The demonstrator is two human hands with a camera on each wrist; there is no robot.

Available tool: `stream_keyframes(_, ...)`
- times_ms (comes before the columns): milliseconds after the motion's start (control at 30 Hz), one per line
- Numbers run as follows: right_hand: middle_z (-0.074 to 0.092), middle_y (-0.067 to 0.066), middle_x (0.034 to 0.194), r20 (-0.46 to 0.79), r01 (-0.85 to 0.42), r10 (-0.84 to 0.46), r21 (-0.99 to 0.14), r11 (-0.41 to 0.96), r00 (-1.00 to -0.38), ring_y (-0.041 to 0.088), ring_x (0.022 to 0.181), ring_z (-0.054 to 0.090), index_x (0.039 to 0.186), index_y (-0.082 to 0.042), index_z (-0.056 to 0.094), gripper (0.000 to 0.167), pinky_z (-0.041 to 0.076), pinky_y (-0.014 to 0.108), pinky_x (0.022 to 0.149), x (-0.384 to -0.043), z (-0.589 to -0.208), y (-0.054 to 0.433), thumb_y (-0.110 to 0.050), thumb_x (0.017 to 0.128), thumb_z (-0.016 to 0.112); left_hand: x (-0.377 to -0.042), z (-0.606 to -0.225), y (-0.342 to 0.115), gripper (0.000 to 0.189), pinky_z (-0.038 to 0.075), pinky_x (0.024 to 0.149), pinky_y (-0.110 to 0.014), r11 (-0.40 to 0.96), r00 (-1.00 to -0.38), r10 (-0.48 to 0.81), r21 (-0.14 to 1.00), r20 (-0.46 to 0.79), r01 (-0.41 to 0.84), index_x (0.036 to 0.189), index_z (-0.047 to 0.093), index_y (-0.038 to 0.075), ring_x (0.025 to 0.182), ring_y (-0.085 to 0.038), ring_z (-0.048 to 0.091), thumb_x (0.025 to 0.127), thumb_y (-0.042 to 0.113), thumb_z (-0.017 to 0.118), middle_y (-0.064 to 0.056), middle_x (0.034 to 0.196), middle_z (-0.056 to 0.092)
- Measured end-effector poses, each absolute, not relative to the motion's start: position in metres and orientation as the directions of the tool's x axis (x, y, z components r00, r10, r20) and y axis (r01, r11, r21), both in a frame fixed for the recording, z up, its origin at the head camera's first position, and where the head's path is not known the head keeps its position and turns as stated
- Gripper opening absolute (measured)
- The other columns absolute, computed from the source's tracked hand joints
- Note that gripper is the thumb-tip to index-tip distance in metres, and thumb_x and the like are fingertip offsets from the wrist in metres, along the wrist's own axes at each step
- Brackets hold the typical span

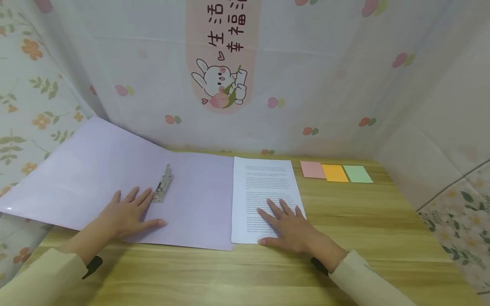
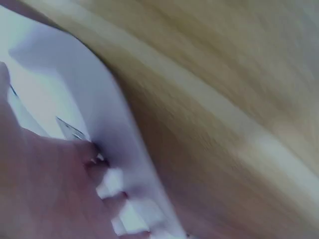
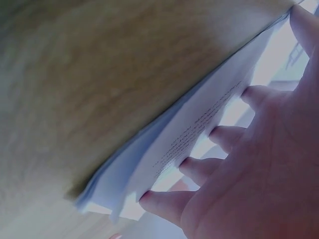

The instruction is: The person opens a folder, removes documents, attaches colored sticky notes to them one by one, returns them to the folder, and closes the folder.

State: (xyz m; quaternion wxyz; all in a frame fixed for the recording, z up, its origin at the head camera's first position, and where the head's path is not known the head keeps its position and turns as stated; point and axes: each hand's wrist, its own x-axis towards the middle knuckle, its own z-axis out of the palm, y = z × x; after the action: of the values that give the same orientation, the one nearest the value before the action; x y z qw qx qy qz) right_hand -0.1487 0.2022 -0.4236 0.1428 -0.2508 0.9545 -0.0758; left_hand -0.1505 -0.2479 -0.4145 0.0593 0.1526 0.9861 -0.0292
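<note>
A pale purple folder (image 1: 203, 199) lies spread on the wooden table, its left cover raised toward the side wall. A metal clip (image 1: 163, 185) is fixed near its fold. My left hand (image 1: 128, 212) rests on the folder just left of the clip, fingers extended and thumb spread. Printed sheets of paper (image 1: 264, 178) lie along the folder's right edge. On their lower part rests my right hand (image 1: 289, 229), fingers spread. In the right wrist view, the fingertips touch the printed paper (image 3: 199, 129), whose layered edges show. The left wrist view is blurred.
Pink (image 1: 312, 169), orange (image 1: 334, 173) and green sticky notes (image 1: 357, 174) sit in a row right of the papers. A patterned curtain (image 1: 325, 85) hangs behind the wooden table (image 1: 356, 221). Floral cloth (image 1: 34, 85) covers the left side.
</note>
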Motion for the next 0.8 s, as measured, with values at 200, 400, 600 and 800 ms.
stream_keyframes(200,0.018,0.009,0.171,-0.240,-0.450,-0.497,-0.226,0.864,-0.834,0.047,0.156,0.014,0.159,-0.034,0.030,0.084,0.014,0.080,0.115,-0.148,-0.421,0.202,-0.073,0.090,0.055,-0.146,-0.422,-0.252,0.114,0.022,0.109,-0.081,0.964,-0.971,0.208,-0.144,-0.114,0.223,0.149,0.041,-0.009,0.143,-0.057,0.033,0.084,0.085,0.044,-0.028,0.157,0.040)
stream_keyframes(400,0.018,0.008,0.171,-0.247,-0.441,-0.487,-0.220,0.870,-0.838,0.047,0.156,0.014,0.159,-0.035,0.030,0.083,0.014,0.081,0.114,-0.148,-0.421,0.203,-0.074,0.089,0.054,-0.148,-0.423,-0.263,0.115,0.018,0.111,-0.081,0.967,-0.977,0.182,-0.162,-0.112,0.199,0.149,0.038,-0.011,0.144,-0.059,0.028,0.086,0.085,0.042,-0.031,0.158,0.036)
stream_keyframes(600,0.017,0.008,0.171,-0.253,-0.438,-0.491,-0.238,0.867,-0.834,0.047,0.156,0.013,0.159,-0.035,0.030,0.084,0.013,0.081,0.115,-0.149,-0.421,0.203,-0.074,0.089,0.055,-0.153,-0.421,-0.278,0.115,0.017,0.111,-0.079,0.959,-0.981,0.171,-0.211,-0.096,0.188,0.148,0.040,-0.011,0.144,-0.058,0.030,0.085,0.085,0.042,-0.031,0.156,0.038)
stream_keyframes(800,0.017,0.008,0.171,-0.249,-0.449,-0.500,-0.235,0.862,-0.829,0.046,0.156,0.013,0.159,-0.035,0.029,0.084,0.013,0.080,0.115,-0.150,-0.422,0.201,-0.075,0.089,0.053,-0.158,-0.418,-0.291,0.114,0.020,0.110,-0.076,0.951,-0.985,0.153,-0.260,-0.078,0.169,0.147,0.042,-0.011,0.143,-0.056,0.032,0.086,0.086,0.040,-0.031,0.154,0.041)
